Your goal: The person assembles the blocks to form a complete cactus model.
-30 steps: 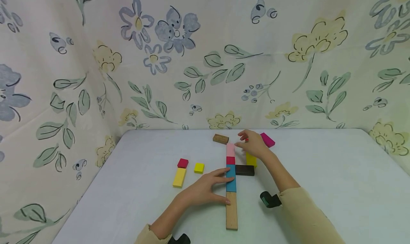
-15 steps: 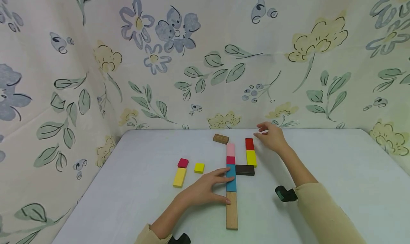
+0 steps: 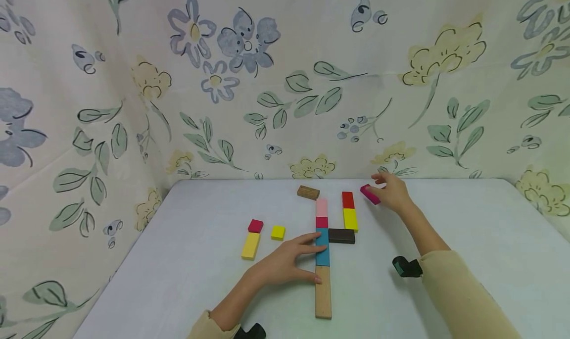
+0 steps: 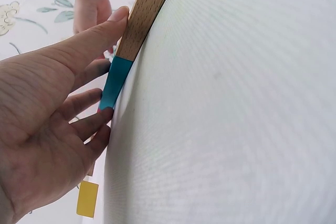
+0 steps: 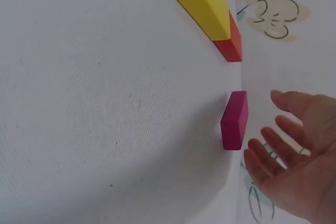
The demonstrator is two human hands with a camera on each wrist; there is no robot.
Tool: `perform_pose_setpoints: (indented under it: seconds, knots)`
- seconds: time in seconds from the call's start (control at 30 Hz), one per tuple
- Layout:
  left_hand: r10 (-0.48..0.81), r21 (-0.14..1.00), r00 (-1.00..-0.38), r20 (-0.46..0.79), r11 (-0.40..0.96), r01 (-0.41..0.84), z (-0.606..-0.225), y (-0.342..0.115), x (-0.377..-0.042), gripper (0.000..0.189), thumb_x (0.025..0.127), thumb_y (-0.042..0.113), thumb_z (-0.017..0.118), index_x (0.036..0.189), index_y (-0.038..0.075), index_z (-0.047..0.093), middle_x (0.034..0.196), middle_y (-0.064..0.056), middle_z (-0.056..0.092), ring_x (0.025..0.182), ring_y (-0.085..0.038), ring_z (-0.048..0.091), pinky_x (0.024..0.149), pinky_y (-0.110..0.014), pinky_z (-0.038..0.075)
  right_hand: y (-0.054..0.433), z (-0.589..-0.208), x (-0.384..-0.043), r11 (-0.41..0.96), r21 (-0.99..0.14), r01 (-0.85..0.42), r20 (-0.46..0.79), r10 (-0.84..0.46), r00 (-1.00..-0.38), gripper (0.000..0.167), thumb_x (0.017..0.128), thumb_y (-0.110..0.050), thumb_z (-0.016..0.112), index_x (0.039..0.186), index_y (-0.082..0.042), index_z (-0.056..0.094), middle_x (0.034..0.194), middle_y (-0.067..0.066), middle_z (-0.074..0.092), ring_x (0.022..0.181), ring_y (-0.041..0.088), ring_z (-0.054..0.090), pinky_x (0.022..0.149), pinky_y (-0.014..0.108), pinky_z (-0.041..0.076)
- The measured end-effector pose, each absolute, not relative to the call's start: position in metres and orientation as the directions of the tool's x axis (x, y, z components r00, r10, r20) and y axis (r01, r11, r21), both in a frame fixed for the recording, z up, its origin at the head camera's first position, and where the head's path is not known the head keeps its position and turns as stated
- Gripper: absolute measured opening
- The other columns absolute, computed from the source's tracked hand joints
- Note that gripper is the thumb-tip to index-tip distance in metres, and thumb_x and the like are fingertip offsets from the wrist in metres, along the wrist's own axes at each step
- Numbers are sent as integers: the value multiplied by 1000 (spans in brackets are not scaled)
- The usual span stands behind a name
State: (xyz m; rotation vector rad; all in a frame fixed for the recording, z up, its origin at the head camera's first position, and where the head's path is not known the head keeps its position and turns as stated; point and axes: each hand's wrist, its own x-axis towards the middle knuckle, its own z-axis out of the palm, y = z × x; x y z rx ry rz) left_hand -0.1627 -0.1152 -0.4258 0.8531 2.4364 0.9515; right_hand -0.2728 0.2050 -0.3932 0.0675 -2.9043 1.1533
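On a white counter [image 3: 178, 284], the right hand [image 3: 394, 191] reaches a magenta rectangular block [image 3: 369, 194] near the far edge; its fingers are spread apart, and contact is unclear. The left hand [image 3: 282, 264] is open too, fingertips on a blue rectangular block [image 3: 322, 258] and thumb on a long tan wooden plank [image 3: 323, 299], both part of a straight row. A loose pinch could let the magenta block slip or tip. If the left hand pressed sideways, the row could shift out of line. Standing between the magenta block and the row are a red rectangular block [image 3: 348, 200] and a bright yellow one [image 3: 350, 218], end to end; a low sweep leftward could knock them. Nearer, a dark brown rectangular block [image 3: 342, 236] juts rightward from the row.
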Motion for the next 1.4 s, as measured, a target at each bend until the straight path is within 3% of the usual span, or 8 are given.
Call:
perform_pose_setpoints:
  seconds: [0.4, 0.77, 0.97, 1.4]
  knots:
    - [658, 710, -740, -137, 586, 389, -425, -115, -163, 68, 92, 38, 83, 153, 25, 58, 172, 5, 34, 159, -22, 30, 127, -48, 34, 209, -400, -278, 729, -684, 1, -57, -52, -997, 51, 104, -17, 65, 144, 11, 51, 139, 37, 55, 125, 50, 54, 103, 55, 57]
    - [654, 711, -743, -145, 591, 381, -423, -114, -162, 67, 92, 37, 83, 153, 25, 59, 171, 4, 35, 159, -22, 30, 126, -47, 36, 210, -406, -279, 714, -696, 78, -173, -61, -983, 73, 96, -24, 77, 151, 11, 42, 142, 37, 50, 118, 46, 59, 104, 52, 57]
    - [651, 705, -745, -145, 597, 384, -423, -114, -162, 67, 92, 37, 84, 153, 24, 59, 172, 4, 34, 159, -22, 30, 126, -47, 36, 209, -409, -282, 712, -698, 84, -192, -72, -979, 79, 92, -23, 82, 151, 10, 41, 144, 37, 48, 125, 47, 53, 105, 53, 56]
    - [652, 707, -744, -150, 596, 380, -423, -114, -162, 67, 92, 37, 84, 153, 25, 59, 171, 4, 35, 159, -22, 30, 125, -47, 36, 211, -409, -282, 718, -691, 86, -184, -59, -981, 76, 92, -25, 81, 148, 11, 43, 140, 37, 50, 122, 47, 53, 102, 52, 59]
